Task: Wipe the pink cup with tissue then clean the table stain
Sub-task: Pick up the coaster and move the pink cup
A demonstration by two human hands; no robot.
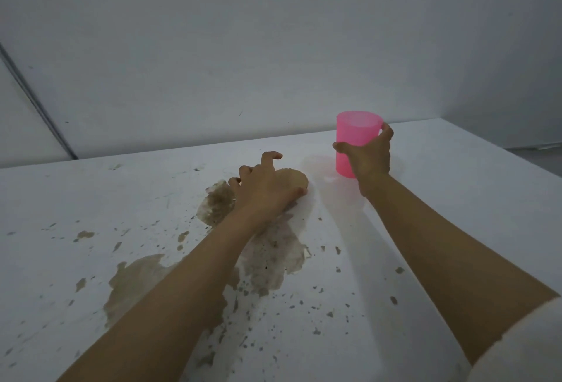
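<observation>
A translucent pink cup stands upright on the white table, right of centre. My right hand grips it from the near side, thumb on the left wall and fingers round the handle side. My left hand lies with arched fingers over a wet, brown-soaked tissue, its thumb at the tissue's near edge. A large brown stain spreads across the table under and left of my left forearm. Another soaked patch sits just left of that hand.
Small brown splashes dot the near half of the table. A faint wet sheen lies between the tissue and the cup. A pale wall rises right behind the table's far edge. The table's right edge runs past the cup.
</observation>
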